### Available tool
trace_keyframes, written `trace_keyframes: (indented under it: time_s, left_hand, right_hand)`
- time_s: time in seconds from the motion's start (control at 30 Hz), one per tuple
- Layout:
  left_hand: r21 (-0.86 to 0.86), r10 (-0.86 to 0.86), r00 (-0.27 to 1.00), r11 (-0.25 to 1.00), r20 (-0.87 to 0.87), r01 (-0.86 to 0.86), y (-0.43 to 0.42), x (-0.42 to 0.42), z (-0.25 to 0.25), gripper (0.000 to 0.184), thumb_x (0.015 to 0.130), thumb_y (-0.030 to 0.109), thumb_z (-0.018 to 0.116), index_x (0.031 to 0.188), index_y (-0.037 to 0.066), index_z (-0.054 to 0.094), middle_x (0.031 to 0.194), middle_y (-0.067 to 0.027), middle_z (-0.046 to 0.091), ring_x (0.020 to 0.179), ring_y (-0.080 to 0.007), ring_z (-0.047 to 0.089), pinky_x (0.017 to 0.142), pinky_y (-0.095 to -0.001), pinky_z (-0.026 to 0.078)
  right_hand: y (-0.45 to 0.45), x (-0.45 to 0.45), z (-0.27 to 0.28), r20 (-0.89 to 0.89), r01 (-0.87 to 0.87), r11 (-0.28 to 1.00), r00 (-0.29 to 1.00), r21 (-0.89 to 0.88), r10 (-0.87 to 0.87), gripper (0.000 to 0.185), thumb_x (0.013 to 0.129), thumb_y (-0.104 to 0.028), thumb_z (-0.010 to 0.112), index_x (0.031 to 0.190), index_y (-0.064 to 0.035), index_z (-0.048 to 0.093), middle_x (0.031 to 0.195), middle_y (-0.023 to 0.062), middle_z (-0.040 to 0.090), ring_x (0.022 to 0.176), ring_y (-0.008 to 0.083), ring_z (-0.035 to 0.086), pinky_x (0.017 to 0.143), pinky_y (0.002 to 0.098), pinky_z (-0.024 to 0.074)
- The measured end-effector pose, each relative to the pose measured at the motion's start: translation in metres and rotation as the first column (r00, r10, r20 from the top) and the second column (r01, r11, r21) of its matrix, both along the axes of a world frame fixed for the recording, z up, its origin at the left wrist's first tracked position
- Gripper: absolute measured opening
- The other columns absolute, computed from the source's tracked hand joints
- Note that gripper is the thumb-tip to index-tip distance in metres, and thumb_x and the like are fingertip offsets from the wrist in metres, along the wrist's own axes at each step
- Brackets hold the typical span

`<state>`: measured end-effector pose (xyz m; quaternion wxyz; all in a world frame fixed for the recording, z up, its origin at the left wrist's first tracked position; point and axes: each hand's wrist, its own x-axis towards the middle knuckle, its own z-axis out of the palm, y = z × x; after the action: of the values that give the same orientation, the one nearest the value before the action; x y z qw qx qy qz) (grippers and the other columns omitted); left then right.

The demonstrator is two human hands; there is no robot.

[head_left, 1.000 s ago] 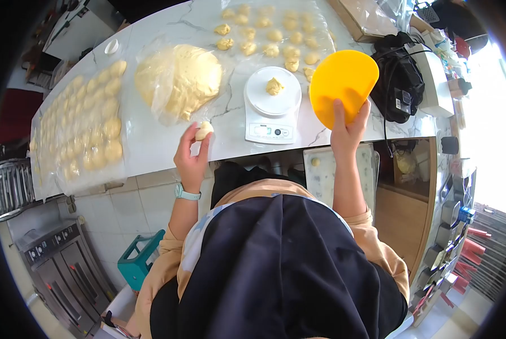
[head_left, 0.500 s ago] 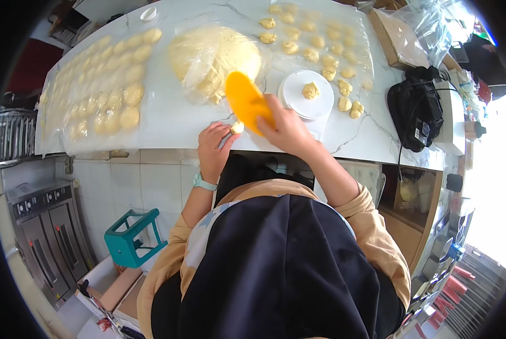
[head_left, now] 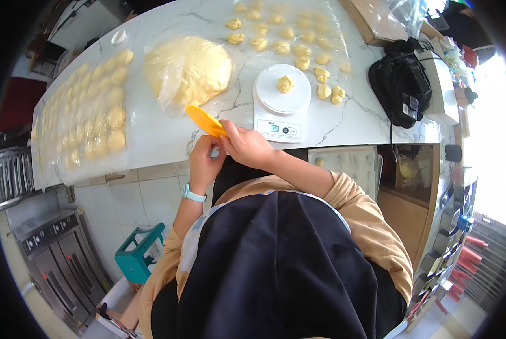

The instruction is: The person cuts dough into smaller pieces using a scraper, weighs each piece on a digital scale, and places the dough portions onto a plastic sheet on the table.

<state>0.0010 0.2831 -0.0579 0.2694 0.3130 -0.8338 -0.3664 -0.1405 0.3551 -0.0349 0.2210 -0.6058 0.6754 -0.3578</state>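
Note:
My right hand (head_left: 245, 147) is wrapped round a yellow dough scraper (head_left: 205, 120), held tilted over the table's near edge. Against it, my left hand (head_left: 205, 161) has its fingers curled in a pinch; what is between them is hidden. A large mound of yellow dough (head_left: 203, 69), partly under clear plastic, lies just beyond the scraper. To the right stands a white digital kitchen scale (head_left: 266, 97) with one small lump of dough (head_left: 286, 84) on its plate. Its display is lit, but the digits are too small to read.
Rows of dough balls (head_left: 116, 117) under plastic fill the table's left end. More dough pieces (head_left: 287, 33) lie behind the scale. A black bag-like object (head_left: 399, 85) sits at the right. Below left are a teal stool (head_left: 133, 263) and a metal oven (head_left: 66, 263).
The scraper has come down and left to my left hand, and both hands now meet. The small dough piece seen at my left fingertips is hidden now. The view has shifted right.

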Motion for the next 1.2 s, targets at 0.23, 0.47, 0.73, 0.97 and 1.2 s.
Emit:
trace_keyframes:
  time_s: [0.23,0.47,0.73,0.97,1.2]
  left_hand:
    - [0.417,0.095,0.927,0.906,-0.363,0.07,-0.014,-0.045,0.025,0.014,0.084,0.004,0.065,0.095,-0.003,0.06,0.086,-0.0062,0.062,0.074,-0.0095,0.059,0.068,-0.0224,0.048]
    - [0.315,0.138,0.932,0.949,-0.334,-0.028,-0.039,-0.047,0.012,0.018,0.082,0.008,0.069,0.095,-0.002,0.062,0.087,-0.007,0.064,0.076,-0.0129,0.06,0.073,-0.0239,0.049]
    - [-0.048,0.174,0.963,0.981,-0.204,-0.188,-0.006,-0.004,-0.004,0.031,0.069,0.009,0.078,0.094,0.001,0.063,0.093,-0.0095,0.065,0.084,-0.0215,0.062,0.077,-0.0293,0.05]
    - [-0.075,0.165,0.975,0.981,-0.147,-0.178,-0.002,0.012,-0.014,0.016,0.074,0.002,0.072,0.088,0.0,0.066,0.098,-0.0112,0.066,0.088,-0.024,0.064,0.078,-0.0298,0.051]
    - [0.111,0.197,0.962,0.978,-0.187,-0.179,-0.013,0.029,-0.021,0.011,0.075,-0.004,0.067,0.085,0.0,0.064,0.091,-0.01,0.065,0.081,-0.0193,0.064,0.073,-0.0277,0.052]
  right_hand:
    - [0.034,-0.043,0.03,0.349,0.41,0.906,0.868,-0.104,-0.353,0.035,0.089,-0.017,0.056,0.116,-0.0019,0.041,0.089,0.0233,0.062,0.081,0.0381,0.063,0.065,0.0417,0.0511]
    - [0.061,-0.072,0.061,0.287,0.612,0.763,0.784,-0.21,-0.55,0.032,0.088,-0.011,0.058,0.114,0.0009,0.043,0.094,0.0191,0.063,0.083,0.0307,0.065,0.069,0.0337,0.0503]
    - [0.024,-0.041,0.046,0.209,0.149,0.989,0.967,-0.001,-0.146,0.038,0.087,-0.013,0.054,0.118,-0.0014,0.036,0.078,0.0249,0.062,0.071,0.0437,0.061,0.061,0.0447,0.049]
    - [-0.033,-0.014,0.038,-0.1,-0.117,0.978,0.986,0.175,0.136,0.032,0.083,-0.015,0.054,0.107,-0.0015,0.039,0.068,0.0202,0.061,0.061,0.0412,0.06,0.056,0.0478,0.0474]
    - [-0.011,0.009,0.001,0.015,-0.07,0.976,0.998,0.206,0.068,0.044,0.085,-0.013,0.048,0.124,0.0013,0.032,0.091,0.0256,0.062,0.074,0.0418,0.062,0.066,0.049,0.0497]
